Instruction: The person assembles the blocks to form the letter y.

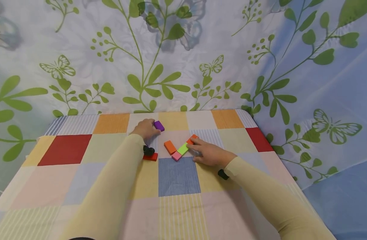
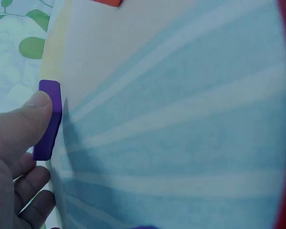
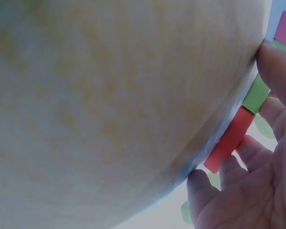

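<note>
A purple block [image 1: 159, 126] is at the far side of the table, and my left hand [image 1: 145, 128] pinches it. The left wrist view shows the thumb pressed on the purple block [image 2: 49, 124], with the other fingers bent beneath. My right hand [image 1: 210, 153] rests beside a slanting row of blocks, fingers spread and relaxed. The row runs from a pink block [image 1: 176, 156] through a light green block [image 1: 182, 149] to an orange-red block [image 1: 192, 138]. Fingers of the right hand lie against the green and orange-red blocks [image 3: 229, 139].
Left of the row lies an orange block [image 1: 170, 147], its near end by the pink one. A red block [image 1: 150, 157] lies under the left wrist, partly hidden by a black wrist camera [image 1: 148, 150]. A patchwork cloth [image 1: 178, 176] covers the table; a leaf-patterned curtain [image 1: 171, 53] hangs behind.
</note>
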The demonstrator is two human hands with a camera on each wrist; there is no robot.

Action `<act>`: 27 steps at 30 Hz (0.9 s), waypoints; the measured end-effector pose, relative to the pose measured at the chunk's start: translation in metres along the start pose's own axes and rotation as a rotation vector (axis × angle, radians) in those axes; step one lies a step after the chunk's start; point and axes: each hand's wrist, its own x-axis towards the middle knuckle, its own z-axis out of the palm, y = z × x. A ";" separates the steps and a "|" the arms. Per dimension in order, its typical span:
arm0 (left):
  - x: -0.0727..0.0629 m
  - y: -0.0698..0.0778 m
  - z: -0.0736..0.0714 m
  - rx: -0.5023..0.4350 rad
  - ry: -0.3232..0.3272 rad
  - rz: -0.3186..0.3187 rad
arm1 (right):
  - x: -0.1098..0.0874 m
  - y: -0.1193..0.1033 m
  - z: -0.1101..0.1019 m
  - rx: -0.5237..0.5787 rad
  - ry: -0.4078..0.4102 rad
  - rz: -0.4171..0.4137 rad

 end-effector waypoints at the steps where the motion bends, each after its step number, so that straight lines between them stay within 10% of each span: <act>1: 0.001 -0.001 0.001 0.005 0.005 0.000 | 0.000 0.000 0.000 -0.001 0.003 -0.003; 27: 0.003 -0.001 0.009 0.050 0.050 -0.017 | 0.000 0.002 0.004 -0.010 0.021 -0.013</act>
